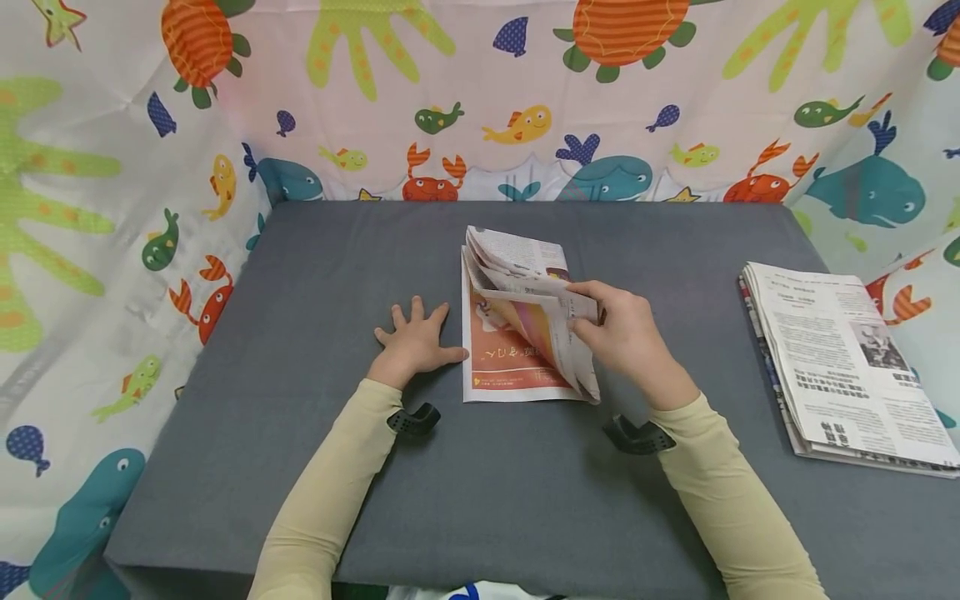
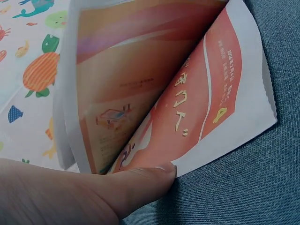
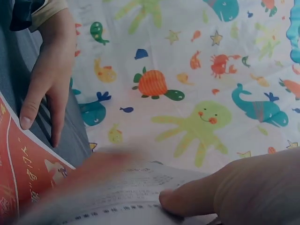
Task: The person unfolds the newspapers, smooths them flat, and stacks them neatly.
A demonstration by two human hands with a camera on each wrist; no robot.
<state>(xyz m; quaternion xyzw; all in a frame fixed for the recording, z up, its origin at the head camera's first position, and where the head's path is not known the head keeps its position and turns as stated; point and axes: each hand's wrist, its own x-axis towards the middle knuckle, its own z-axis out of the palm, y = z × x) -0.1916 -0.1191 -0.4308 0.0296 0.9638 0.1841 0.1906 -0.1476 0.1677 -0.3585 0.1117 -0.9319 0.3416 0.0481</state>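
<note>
A folded newspaper [image 1: 517, 354] lies at the middle of the grey table, its upper leaves lifted and bent over from the right. Between thumb and fingers, my right hand [image 1: 626, 333] pinches the right edge of those raised leaves. Under them shows a red-orange printed page [image 2: 197, 98] with a white margin. My left hand [image 1: 416, 340] rests on the table left of the newspaper with fingers spread, its thumb [image 2: 140, 185] at the page's margin. The right wrist view shows the right thumb [image 3: 187, 199] on the grey-printed side of the leaves.
A stack of newspapers [image 1: 847, 367] lies at the right side of the table [image 1: 337, 267]. Behind and to the left hangs a white cloth [image 1: 480, 75] printed with sea animals. Each wrist bears a dark band, such as the right band [image 1: 637, 435].
</note>
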